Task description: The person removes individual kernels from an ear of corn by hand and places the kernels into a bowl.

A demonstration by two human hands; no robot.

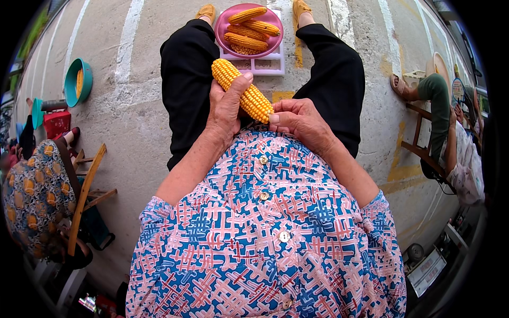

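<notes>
An ear of yellow corn (239, 87), husked and full of kernels, slants across my lap with its narrower end toward my right. My left hand (225, 110) is closed around its middle, the thumb laid along the top. At the narrow end, my right hand (303, 121) has its thumb and curled fingers pressed together against the tip; whatever lies under those fingers is hidden. Beyond, between my feet, a pink bowl (220, 27) holds several more ears of corn (247, 41). The bowl rests on a pale lilac plastic stool (271, 65).
Concrete ground (135, 122) with painted white and yellow lines surrounds me. On the left, a person in a patterned top (40, 191) sits on a wooden chair (85, 196), with a teal basin (70, 85) farther off. Another seated person's green trouser leg (437, 100) shows on the right.
</notes>
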